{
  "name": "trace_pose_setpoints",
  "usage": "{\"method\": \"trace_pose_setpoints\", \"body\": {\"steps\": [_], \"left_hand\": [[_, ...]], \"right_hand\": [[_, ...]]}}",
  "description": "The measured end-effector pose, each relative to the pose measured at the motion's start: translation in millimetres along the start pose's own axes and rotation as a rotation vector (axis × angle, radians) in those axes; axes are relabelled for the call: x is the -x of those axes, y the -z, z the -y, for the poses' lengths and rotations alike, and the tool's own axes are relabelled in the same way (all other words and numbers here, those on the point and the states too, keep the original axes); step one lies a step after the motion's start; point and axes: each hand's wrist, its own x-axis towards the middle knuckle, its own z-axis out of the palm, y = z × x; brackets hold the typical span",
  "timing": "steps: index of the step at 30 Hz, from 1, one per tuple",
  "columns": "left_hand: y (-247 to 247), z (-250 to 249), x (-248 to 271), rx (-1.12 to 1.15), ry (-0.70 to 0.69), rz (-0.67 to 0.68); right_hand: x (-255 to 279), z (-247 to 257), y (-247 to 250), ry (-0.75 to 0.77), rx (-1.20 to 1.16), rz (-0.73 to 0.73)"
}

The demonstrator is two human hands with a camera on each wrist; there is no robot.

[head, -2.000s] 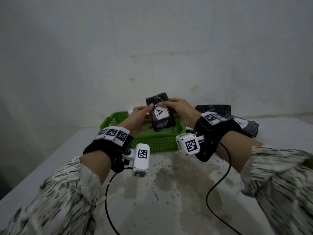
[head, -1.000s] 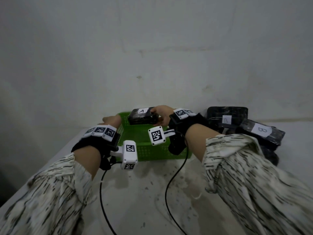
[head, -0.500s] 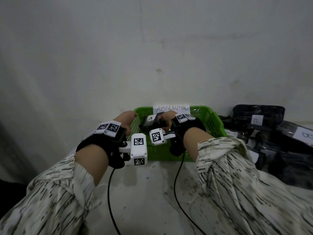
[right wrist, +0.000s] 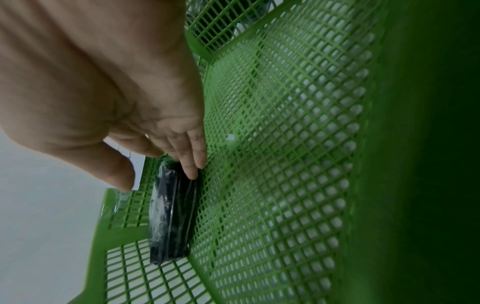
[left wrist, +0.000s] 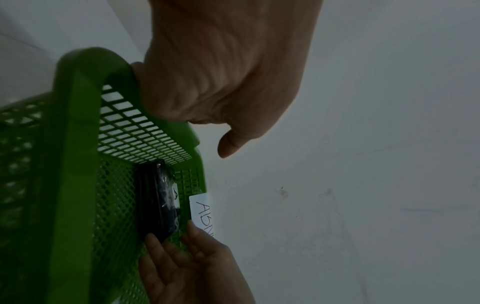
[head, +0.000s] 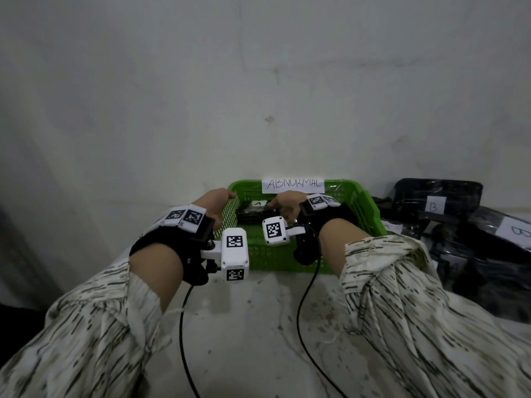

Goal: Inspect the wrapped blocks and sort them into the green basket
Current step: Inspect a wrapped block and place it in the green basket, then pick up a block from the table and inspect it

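The wrapped block [head: 253, 214] marked A lies flat on the floor of the green basket [head: 366, 209], toward the back wall, long axis running left to right. The right hand [head: 286, 205] is at its right end, straightened fingers [right wrist: 193, 162] touching the end face, thumb clear, so nothing is pinched. The left hand [head: 216, 204] grips the basket's left rim, fingers curled over. Right's nearer; release looks imminent. The head view hides that contact; the right wrist view shows it plainly.
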Motion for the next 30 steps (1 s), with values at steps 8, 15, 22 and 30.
{"method": "trace_pose_setpoints", "body": {"steps": [8, 15, 22, 30], "left_hand": [[-37, -8, 96, -0.198, -0.066, -0.016], [-116, -11, 181, -0.299, -0.243, 0.056], [-205, 24, 225, -0.660, -0.263, 0.238], [-225, 38, 235, -0.959, -0.212, 0.263]], "right_hand": [[35, 3, 20, 0.120, 0.143, -0.188], [108, -9, 70, 0.351, 0.284, -0.525], [154, -73, 136, 0.130, 0.719, -0.669], [145, -120, 152, -0.071, 0.834, -0.561]]}}
